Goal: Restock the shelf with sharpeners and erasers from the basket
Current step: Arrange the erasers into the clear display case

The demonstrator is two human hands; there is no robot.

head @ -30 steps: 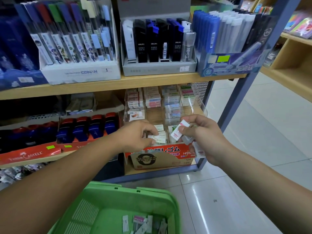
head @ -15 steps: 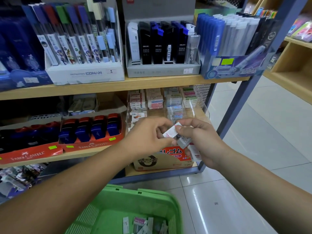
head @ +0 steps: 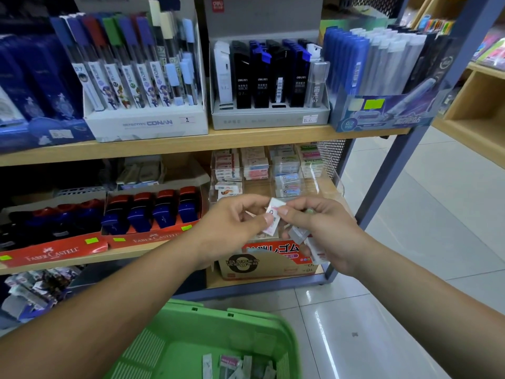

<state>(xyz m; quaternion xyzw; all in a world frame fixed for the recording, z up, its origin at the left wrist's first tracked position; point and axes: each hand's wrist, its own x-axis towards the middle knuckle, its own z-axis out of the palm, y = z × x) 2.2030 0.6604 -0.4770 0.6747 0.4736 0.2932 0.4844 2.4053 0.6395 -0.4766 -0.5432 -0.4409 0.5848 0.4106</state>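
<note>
My left hand [head: 232,222] and my right hand [head: 325,231] meet in front of the lower shelf, both pinching a small white wrapped eraser [head: 274,214]. My right hand also holds several more wrapped erasers [head: 306,242] in its palm. Behind the hands stands a clear acrylic organiser [head: 322,181] with stacks of erasers [head: 255,165] in its compartments. The green basket [head: 218,332] sits below at the bottom edge, with several loose erasers [head: 235,365] in it.
Red Faber-Castell trays of blue and red sharpeners [head: 153,214] sit left of the organiser. An orange cardboard box [head: 262,258] stands in front below. The upper shelf [head: 191,140] carries lead refill displays. A blue metal post [head: 396,160] and tiled floor [head: 410,242] lie right.
My left hand drew back from the organiser's front compartment and rose to meet my right hand, taking hold of the eraser there. The view shifted slightly.
</note>
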